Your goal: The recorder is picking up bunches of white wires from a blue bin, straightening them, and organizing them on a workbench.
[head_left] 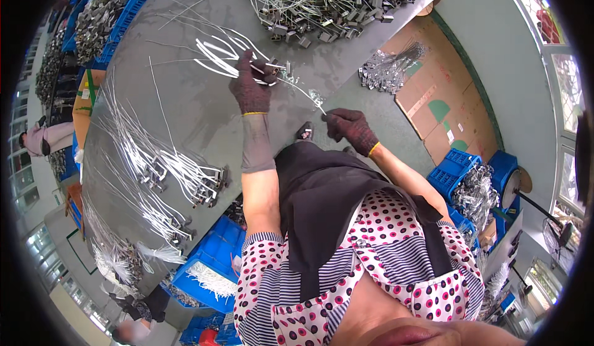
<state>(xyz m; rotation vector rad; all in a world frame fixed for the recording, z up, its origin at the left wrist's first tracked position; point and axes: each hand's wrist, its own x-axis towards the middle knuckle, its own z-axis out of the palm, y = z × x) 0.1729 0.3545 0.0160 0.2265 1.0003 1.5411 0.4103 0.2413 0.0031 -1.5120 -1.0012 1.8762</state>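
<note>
My left hand, in a dark maroon knit glove, is closed round a bundle of wires in white sleeves above the grey table. Small dark blocks show at the bundle's end beside the fingers. From there a single white-sleeved wire runs toward my right hand. That hand, gloved the same way, pinches the wire's far end past the table's edge. Small clear scraps lie on the table near this wire.
A heap of wired grey and black blocks covers the table's far side. Sorted bundles lie at left. Cardboard bearing more parts is at right. Blue crates and a blue bin flank me. Other people are at left.
</note>
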